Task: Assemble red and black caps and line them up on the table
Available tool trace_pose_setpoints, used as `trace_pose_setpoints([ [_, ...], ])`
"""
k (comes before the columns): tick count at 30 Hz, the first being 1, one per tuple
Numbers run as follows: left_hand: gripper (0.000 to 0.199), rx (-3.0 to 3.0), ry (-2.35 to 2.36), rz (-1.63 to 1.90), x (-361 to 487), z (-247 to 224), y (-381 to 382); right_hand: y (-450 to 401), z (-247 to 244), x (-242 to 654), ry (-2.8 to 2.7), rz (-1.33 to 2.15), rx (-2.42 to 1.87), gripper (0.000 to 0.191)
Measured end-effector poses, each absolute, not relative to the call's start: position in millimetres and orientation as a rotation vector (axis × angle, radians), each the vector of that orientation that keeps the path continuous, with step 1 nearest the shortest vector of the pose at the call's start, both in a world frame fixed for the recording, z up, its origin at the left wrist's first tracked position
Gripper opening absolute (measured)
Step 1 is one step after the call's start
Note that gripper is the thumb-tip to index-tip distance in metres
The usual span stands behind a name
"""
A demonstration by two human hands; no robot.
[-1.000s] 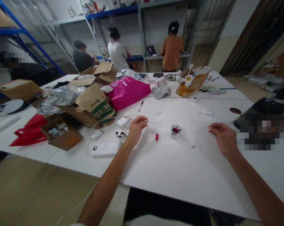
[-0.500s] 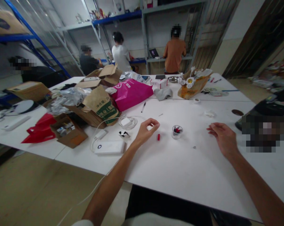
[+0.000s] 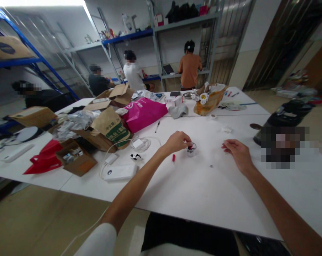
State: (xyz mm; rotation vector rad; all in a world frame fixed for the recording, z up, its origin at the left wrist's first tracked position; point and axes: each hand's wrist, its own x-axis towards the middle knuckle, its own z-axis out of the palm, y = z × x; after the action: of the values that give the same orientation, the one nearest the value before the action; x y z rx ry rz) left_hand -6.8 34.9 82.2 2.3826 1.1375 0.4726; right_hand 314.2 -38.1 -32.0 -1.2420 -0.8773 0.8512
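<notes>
My left hand (image 3: 178, 141) reaches to the small clear cup (image 3: 191, 152), its fingers closed at the left side of the rim. Small red and black pieces (image 3: 190, 147) show inside the cup by the fingertips; whether the fingers grip one is hidden. On the table left of the cup lies a small red stick-shaped piece (image 3: 173, 158). My right hand (image 3: 238, 154) hovers right of the cup with thumb and fingers pinched together. What it holds, if anything, is too small to make out. A tiny grey piece (image 3: 211, 166) lies between the hands.
A white power bank (image 3: 120, 172), a coiled white cable (image 3: 141, 143) and a pen (image 3: 157, 127) lie to the left. Beyond them are a pink bag (image 3: 144, 113) and cardboard boxes (image 3: 77, 160). A dark bag (image 3: 289, 113) stands at right. Several people sit or stand farther back.
My left hand has moved right, from above the red piece to the cup's rim. My right hand stays pinched at the right, and the view has shifted slightly.
</notes>
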Motion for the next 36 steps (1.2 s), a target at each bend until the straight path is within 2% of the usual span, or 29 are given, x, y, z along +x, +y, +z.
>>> trace_pose_setpoints([
  [7, 0.016, 2.387, 1.214, 0.549, -7.6, 84.2, 41.3, -38.9, -27.3, 311.2, -0.903, 0.858, -1.241, 0.058],
  [11, 0.019, 2.257, 1.056, 0.83, -16.0, 94.8, 32.9, -39.9, -24.3, 309.2, -0.925, 0.838, -1.255, 0.061],
  [18, 0.049, 1.638, 0.715, 1.135, -29.8, 92.8, 13.9, -51.7, -6.2, 295.8, -1.049, 0.758, -1.237, 0.062],
  [23, 0.058, 1.56, 0.696, 1.059, -37.9, 70.9, -3.4, -67.9, 12.6, 262.7, -1.213, 0.753, -1.192, 0.05],
  [29, 0.047, 1.946, 0.677, 0.88, -40.9, 60.5, -34.9, -76.8, 41.4, 212.2, -1.739, 0.962, -1.13, 0.051],
  [36, 0.042, 2.191, 0.704, 0.82, -45.0, 41.7, -42.2, -78.6, 37.1, 192.6, -1.855, 1.074, -1.13, 0.043],
])
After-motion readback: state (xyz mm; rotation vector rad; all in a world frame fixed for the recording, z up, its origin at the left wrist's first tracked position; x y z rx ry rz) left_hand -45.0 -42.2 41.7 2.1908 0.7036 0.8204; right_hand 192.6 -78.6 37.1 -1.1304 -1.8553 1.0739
